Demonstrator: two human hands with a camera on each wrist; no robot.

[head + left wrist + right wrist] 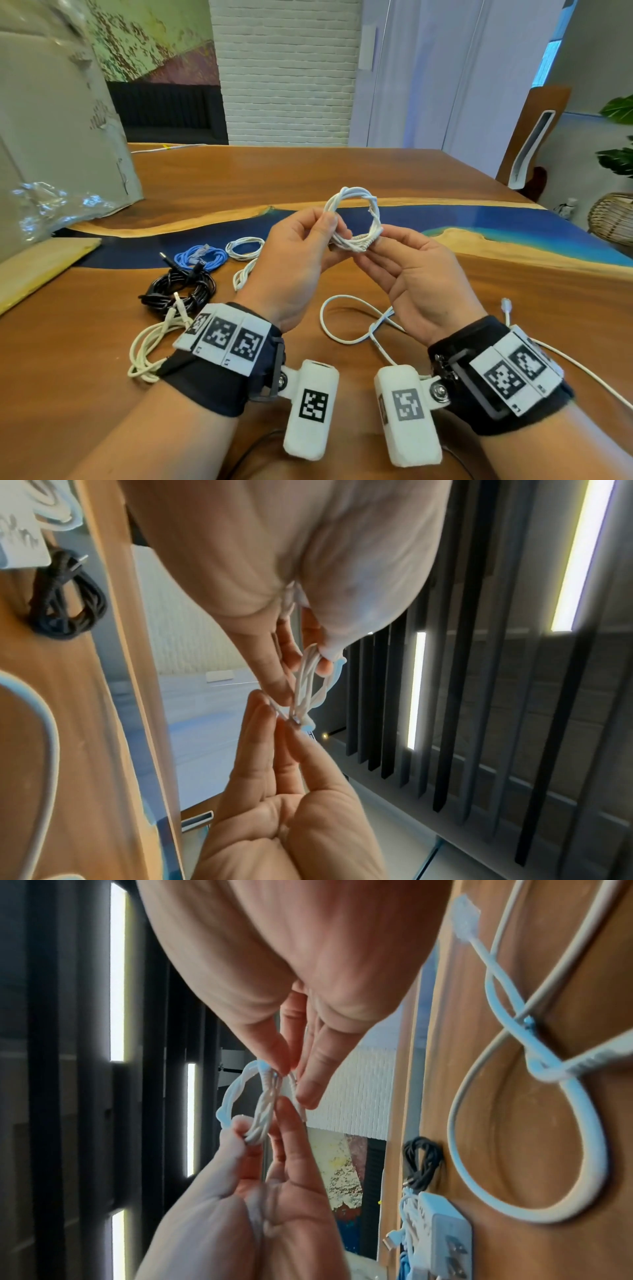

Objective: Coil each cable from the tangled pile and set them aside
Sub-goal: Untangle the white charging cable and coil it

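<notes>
I hold a white cable wound into a small coil (pixel 354 197) above the wooden table (pixel 308 171), one hand on each side of it. My left hand (pixel 330 233) pinches the coil's left side between thumb and fingers. My right hand (pixel 373 244) pinches the wrapped lower right part with its fingertips. The left wrist view has the coil (pixel 308 688) between my left hand (pixel 310 664) and the other hand's fingertips. The right wrist view shows the coil (pixel 265 1104) under my right hand (pixel 294 1081). A loose white cable (pixel 352 322) lies looped on the table under my hands.
Left of my hands lie coiled cables: blue (pixel 200 257), small white (pixel 245 247), black (pixel 181 287), and a cream one (pixel 150 346). A plastic-wrapped grey panel (pixel 51 120) and a yellow board (pixel 41 267) stand far left. A chair (pixel 534 137) is at the right edge.
</notes>
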